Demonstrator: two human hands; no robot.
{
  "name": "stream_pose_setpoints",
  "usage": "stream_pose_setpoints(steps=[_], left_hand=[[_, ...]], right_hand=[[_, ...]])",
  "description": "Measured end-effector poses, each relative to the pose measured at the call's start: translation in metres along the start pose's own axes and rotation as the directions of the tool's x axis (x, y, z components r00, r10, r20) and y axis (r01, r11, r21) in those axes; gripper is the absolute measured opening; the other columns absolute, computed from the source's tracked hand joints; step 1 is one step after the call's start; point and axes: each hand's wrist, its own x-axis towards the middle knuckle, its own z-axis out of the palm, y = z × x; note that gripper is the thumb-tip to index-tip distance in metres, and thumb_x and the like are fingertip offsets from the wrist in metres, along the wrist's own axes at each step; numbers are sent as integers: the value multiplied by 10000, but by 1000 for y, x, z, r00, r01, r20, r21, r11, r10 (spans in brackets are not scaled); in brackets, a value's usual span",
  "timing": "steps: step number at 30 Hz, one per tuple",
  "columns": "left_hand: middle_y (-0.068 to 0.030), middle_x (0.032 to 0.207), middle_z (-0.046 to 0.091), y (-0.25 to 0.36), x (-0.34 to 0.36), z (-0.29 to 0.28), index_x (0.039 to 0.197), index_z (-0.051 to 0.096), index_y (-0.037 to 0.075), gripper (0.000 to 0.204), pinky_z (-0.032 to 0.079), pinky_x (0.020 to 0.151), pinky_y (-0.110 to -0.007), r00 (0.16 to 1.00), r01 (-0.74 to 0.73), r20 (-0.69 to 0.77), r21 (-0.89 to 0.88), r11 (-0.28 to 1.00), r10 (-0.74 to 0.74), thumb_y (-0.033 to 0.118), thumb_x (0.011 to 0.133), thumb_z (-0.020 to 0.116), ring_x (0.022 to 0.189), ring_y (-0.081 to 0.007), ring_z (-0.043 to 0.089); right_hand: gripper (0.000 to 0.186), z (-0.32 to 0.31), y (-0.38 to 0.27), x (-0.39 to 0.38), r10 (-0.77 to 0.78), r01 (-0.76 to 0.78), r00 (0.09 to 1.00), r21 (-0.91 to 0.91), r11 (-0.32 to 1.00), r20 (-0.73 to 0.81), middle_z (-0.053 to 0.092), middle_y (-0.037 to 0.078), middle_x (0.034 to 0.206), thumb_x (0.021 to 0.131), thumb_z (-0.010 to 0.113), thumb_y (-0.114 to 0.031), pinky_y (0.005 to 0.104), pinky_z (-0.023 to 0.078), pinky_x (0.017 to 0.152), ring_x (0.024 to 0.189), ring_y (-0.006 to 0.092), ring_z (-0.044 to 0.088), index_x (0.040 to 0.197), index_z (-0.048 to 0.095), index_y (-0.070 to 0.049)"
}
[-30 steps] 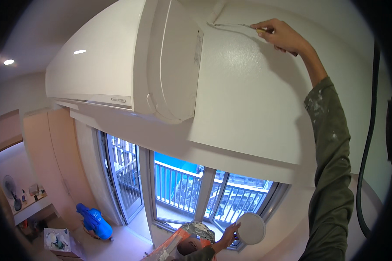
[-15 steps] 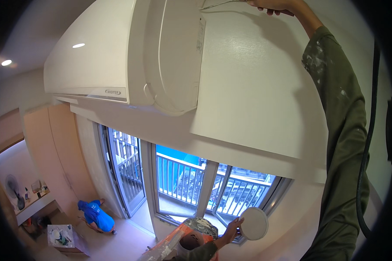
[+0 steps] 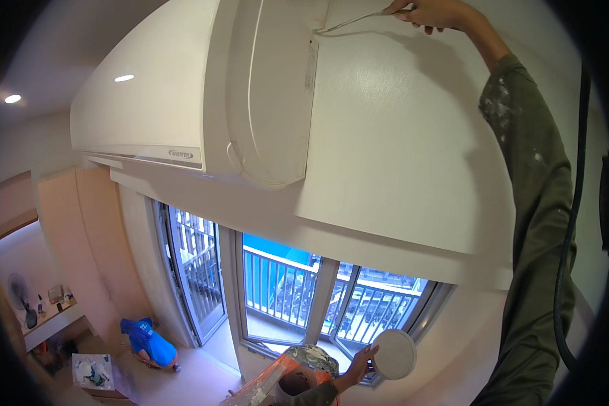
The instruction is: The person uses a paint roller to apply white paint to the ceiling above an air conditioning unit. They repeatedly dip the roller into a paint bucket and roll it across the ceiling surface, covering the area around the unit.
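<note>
Dark green cloth with white spots covers the right arm, and this sleeve (image 3: 538, 183) goes along the right side of the scene. The right hand (image 3: 430, 13) has its fingers bent around the handle of a thin metal tool (image 3: 352, 22), whose rod runs to the left in front of the cream wall (image 3: 399, 135). Its left end is at the right edge of a white air conditioner (image 3: 142, 101); the view is poor there, so I cannot tell whether it touches the wall or is only just beside it.

The left hand (image 3: 360, 365) holds a round pale thing (image 3: 394, 354) by its left rim, with the flat face turned to the viewer. To the left of this hand are a camouflage-patterned thing (image 3: 314, 356) and an orange thing (image 3: 267, 377).

Farther away, a window (image 3: 326, 298) with grey frame shows a balcony railing (image 3: 281, 261), and to its left is a glass door (image 3: 199, 284). Farther left, a person in a blue shirt (image 3: 154, 344) bends low, near a box (image 3: 91, 372) with small items on top. A light wood wardrobe (image 3: 64, 210) and a fan (image 3: 18, 291) are at the far left. At the right, a black cable (image 3: 582, 149) hangs.
</note>
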Motion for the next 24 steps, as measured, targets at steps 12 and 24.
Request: stream_pose_setpoints(steps=[12, 24], left_hand=[[-117, 1256, 533, -2, 4, -1, 1428, 382, 51, 553, 555, 870, -438, 1000, 16, 27, 18, 1000, -16, 358, 997, 542, 1098, -269, 608], [-91, 1192, 564, -10, 6, -2, 1381, 423, 58, 549, 548, 842, -395, 999, 10, 33, 5, 1000, -10, 401, 979, 574, 1036, -227, 618]], right_hand=[[424, -4, 17, 9, -31, 33, 999, -80, 996, 28, 709, 172, 1102, 922, 557, -191, 397, 556, 694, 784, 255, 651, 1339, 615, -139], [426, 4, 1, 21, -32, 33, 999, -22, 999, 9, 697, 189, 1135, 913, 570, -166, 421, 574, 738, 858, 301, 669, 1336, 616, -165]])
